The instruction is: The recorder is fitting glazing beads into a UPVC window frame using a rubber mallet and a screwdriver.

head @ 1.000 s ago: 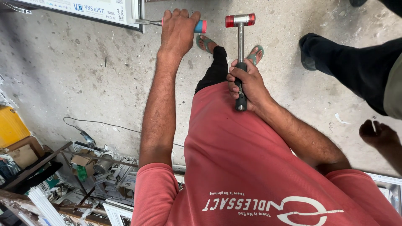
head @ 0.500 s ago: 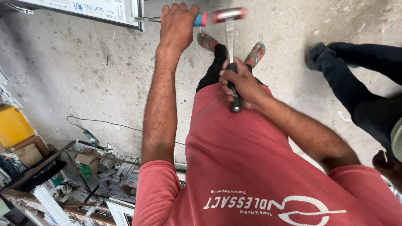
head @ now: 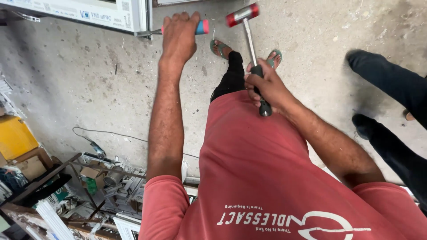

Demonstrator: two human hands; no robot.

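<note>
My left hand point(head: 179, 35) is closed around a tool with a pink and blue handle point(head: 201, 27), whose metal tip point(head: 149, 32) reaches the end of a white plastic frame profile point(head: 89, 13) at the top left. My right hand point(head: 266, 86) grips the black handle of a hammer point(head: 249, 40) with a red and silver head point(head: 242, 14), raised just right of the tool's handle end. Below the hands are my red shirt, dark trousers and feet in green sandals point(head: 220, 46) on the concrete floor.
Another person's dark-trousered legs point(head: 391, 93) stand at the right. At the lower left a dark metal rack point(head: 66, 178) holds cardboard boxes, small parts and white profile offcuts. A yellow container point(head: 15, 135) sits at the left edge, and a cable point(head: 111, 133) lies on the floor.
The hammer head has swung back to the right, away from the tool's handle end. My left hand holds its place. The other person's legs have shifted at the right.
</note>
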